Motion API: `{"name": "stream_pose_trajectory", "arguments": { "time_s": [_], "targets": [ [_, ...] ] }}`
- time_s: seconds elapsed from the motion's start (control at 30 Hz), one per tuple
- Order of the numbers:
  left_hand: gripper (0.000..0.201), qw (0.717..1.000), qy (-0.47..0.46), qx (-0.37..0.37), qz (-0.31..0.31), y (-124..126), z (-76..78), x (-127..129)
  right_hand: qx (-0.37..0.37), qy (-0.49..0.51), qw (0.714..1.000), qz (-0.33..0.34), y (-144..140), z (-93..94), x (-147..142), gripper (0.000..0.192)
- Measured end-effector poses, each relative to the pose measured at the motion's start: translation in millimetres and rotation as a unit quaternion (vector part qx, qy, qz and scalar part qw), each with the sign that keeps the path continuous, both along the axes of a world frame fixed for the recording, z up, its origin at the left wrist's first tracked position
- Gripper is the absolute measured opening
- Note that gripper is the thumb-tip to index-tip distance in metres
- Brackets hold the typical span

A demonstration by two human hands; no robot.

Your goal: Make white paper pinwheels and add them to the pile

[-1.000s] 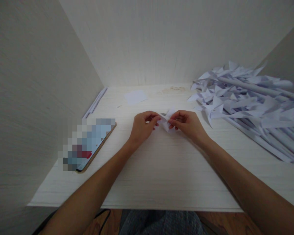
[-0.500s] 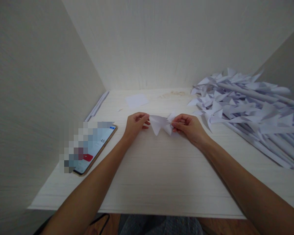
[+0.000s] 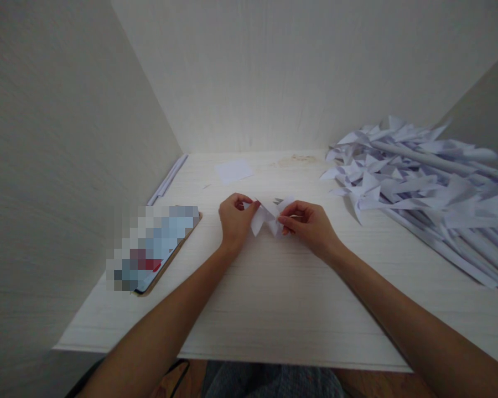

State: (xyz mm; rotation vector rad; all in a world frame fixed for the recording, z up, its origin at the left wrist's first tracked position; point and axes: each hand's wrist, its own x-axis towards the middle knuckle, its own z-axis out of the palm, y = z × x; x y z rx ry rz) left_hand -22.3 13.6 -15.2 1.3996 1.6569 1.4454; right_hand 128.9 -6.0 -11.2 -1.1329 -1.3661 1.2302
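Note:
White folded paper with pointed flaps, a paper pinwheel [image 3: 267,213], is held between my two hands above the white table. My left hand [image 3: 236,222] pinches its left side with thumb and fingers. On the right side, my right hand [image 3: 309,228] grips the paper close to its middle, and the fingers are closed. Small grey pointed shapes show just behind the paper; I cannot make out what they are. Part of the pinwheel is hidden behind the fingers of both hands.
Many white paper pinwheels on rolled paper sticks lie in a heap [image 3: 402,179] at the right. A phone [image 3: 178,235], partly blurred out, lies at the left. Behind it are thin paper rolls [image 3: 169,179]. A flat paper square [image 3: 233,171] rests near the back wall [image 3: 249,83].
My left hand has moved right and turned inward, folding a paper flap toward the middle. My right hand has shifted slightly left and nearer. The hands are closer together.

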Motion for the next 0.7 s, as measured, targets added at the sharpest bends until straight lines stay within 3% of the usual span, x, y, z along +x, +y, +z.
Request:
{"name": "stream_pose_trajectory", "arguments": {
  "time_s": [0.1, 0.2, 0.37, 0.5, 0.6, 0.7],
  "targets": [
    [0.016, 1.0, 0.015, 0.014, 0.016, -2, 1.9, 4, -0.004, 0.002, 1.0, -0.015, -1, -0.3, -2, 0.02],
    [0.033, 0.999, 0.013, 0.031, 0.02, -3, 2.6, 7, -0.02, 0.016, 0.999, -0.033, -1, -0.7, -3, 0.02],
    [0.016, 0.987, 0.141, 0.077, 0.014, -8, 2.4, 8, -0.039, 0.056, 0.997, -0.035, 0, -2.3, -3, 0.02],
    [0.025, 0.969, 0.209, 0.132, 0.002, -10, -1.1, 6, -0.05, 0.09, 0.994, -0.048, 0, -0.8, -4, 0.021],
    [0.014, 0.937, 0.279, 0.209, -0.028, -9, -5.1, 2, -0.061, 0.117, 0.99, -0.046, 1, 0.9, -3, 0.02],
    [0.014, 0.875, 0.368, 0.306, -0.066, -5, -6.6, -5, -0.066, 0.134, 0.988, -0.042, 1, 1.3, -1, 0.021]
  ]
}}
